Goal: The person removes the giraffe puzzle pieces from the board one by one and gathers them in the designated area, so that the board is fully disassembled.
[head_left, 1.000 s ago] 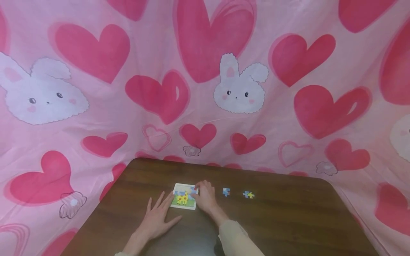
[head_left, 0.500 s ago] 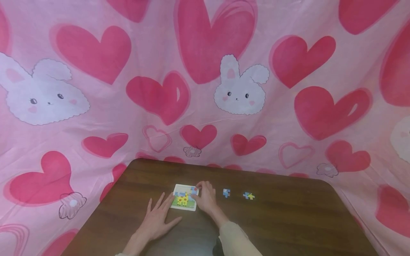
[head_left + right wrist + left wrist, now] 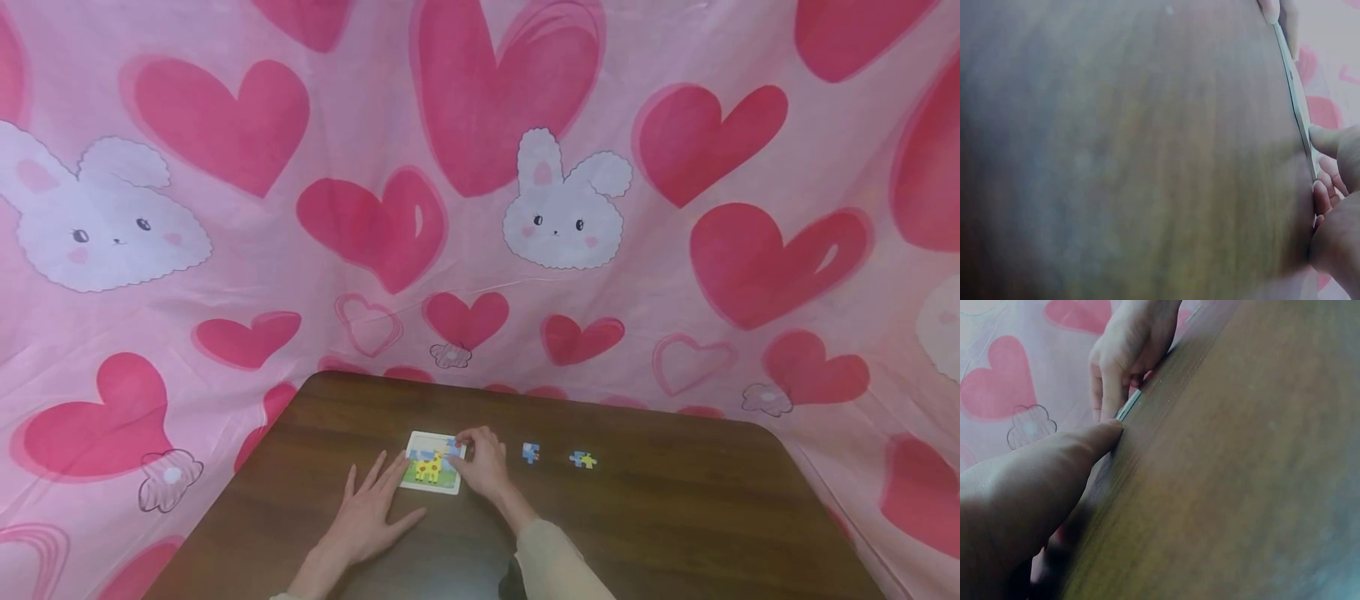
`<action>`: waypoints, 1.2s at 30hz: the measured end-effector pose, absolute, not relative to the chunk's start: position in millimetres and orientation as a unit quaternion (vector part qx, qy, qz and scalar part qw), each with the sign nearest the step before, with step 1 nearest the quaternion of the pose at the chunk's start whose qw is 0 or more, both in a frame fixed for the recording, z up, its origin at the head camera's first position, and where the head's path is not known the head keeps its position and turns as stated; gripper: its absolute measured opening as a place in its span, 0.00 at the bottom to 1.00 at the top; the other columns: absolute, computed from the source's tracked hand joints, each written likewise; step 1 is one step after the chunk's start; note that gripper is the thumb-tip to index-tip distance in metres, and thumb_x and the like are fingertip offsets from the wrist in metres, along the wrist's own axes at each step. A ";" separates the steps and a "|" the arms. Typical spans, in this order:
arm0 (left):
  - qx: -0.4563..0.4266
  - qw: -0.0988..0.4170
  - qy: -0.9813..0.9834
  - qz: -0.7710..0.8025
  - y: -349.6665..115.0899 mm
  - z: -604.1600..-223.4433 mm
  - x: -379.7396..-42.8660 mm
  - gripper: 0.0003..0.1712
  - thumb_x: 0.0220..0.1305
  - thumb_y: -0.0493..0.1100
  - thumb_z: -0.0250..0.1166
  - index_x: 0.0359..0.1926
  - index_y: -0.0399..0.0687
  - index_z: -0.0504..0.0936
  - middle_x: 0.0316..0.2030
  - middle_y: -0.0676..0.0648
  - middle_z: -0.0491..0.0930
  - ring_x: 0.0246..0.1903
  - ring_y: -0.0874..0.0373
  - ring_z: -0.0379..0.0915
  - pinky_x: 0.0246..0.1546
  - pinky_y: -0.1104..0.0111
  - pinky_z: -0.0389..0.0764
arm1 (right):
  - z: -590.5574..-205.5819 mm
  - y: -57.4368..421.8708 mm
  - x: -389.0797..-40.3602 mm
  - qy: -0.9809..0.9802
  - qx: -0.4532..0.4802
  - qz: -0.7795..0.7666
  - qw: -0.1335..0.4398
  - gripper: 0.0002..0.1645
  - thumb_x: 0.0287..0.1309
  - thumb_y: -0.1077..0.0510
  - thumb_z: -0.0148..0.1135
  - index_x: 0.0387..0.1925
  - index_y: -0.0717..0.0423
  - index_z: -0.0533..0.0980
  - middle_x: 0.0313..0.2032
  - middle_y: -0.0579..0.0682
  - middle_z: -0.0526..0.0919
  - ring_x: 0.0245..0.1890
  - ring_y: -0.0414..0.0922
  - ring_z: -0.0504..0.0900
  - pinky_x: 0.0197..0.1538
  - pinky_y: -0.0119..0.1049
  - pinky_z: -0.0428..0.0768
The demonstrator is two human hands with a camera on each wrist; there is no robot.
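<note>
The left hand (image 3: 367, 512) lay on the dark brown wood-grained table (image 3: 675, 508), fingers spread wide, fingertips touching the nine o'clock edge of a thin, rectangular, white-framed giraffe puzzle tray (image 3: 426, 443). At the tray's one o'clock corner, the right hand (image 3: 485, 465) held a small blue-and-red puzzle piece (image 3: 453, 445) between bent thumb and index finger; contact was partly hidden. Toward three o'clock lay a flat blue jigsaw piece (image 3: 531, 452), then, apart, a flat blue-yellow-green jigsaw piece (image 3: 582, 459).
</note>
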State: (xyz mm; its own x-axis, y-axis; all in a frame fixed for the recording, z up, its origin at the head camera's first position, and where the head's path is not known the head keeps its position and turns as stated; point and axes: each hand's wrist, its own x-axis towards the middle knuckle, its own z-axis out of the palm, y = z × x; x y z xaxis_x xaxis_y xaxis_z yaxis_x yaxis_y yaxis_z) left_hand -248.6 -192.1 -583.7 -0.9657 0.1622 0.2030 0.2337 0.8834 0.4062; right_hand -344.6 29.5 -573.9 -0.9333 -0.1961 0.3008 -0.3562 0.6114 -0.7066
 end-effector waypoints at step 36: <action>-0.102 0.078 -0.967 -0.220 -190.9 -582.4 -248.4 0.54 0.68 0.75 0.67 0.84 0.50 0.68 0.85 0.47 0.66 0.87 0.37 0.51 0.82 0.23 0.39 | -572.1 31.1 -345.2 -0.882 0.140 0.443 0.075 0.22 0.54 0.58 0.83 0.52 0.54 0.89 0.35 0.46 0.85 0.37 0.39 0.76 0.52 0.41 0.64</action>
State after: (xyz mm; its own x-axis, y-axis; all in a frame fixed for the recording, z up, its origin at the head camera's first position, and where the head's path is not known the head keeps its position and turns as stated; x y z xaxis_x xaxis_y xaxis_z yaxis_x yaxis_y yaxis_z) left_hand -248.4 -190.9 -582.4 -0.9669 0.1628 0.1963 0.2318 0.8820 0.4102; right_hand -345.2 31.1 -572.1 -0.9493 -0.1811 0.2569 -0.3142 0.5681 -0.7606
